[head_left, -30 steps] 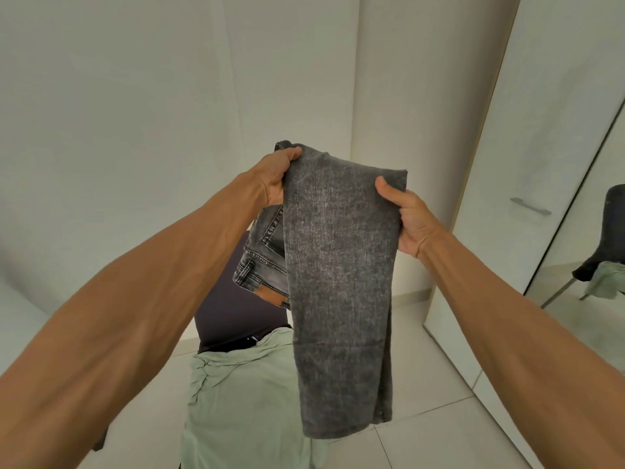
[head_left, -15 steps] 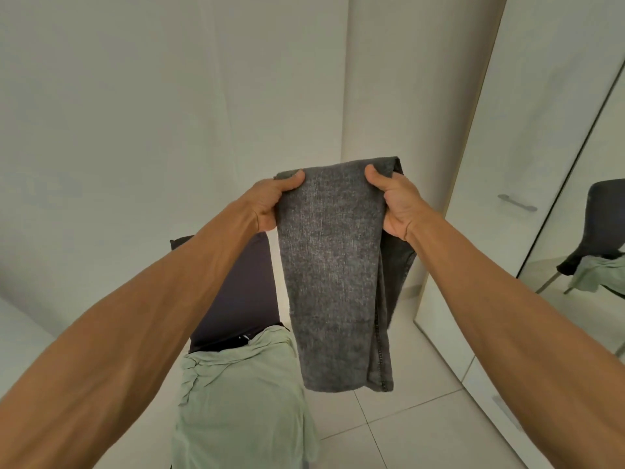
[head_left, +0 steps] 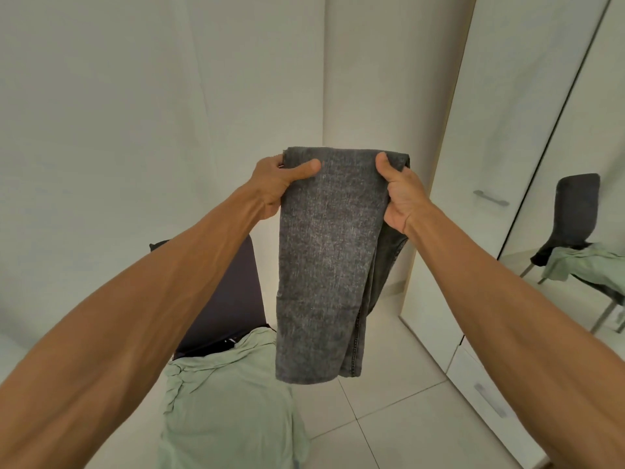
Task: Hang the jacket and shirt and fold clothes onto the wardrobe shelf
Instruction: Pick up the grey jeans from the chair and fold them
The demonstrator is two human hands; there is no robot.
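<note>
Above the chair (head_left: 220, 299), both hands' fingers (head_left: 304, 167) grip folded jeans (head_left: 324, 258) — hanging lengthwise, fold up.

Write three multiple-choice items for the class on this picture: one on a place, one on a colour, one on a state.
1. Where does the green shirt lie?
A. on the chair
B. on the floor
C. on a hanger

2. What colour are the jeans?
A. blue
B. grey
C. white

3. How are the jeans held?
A. by one hand
B. by both hands at the top edge
C. flat on a shelf

Answers: 1 A, it is draped over the chair's seat. 2 B, the denim is washed grey. 3 B, the left hand and the right hand pinch the top corners and the jeans hang folded.
</note>
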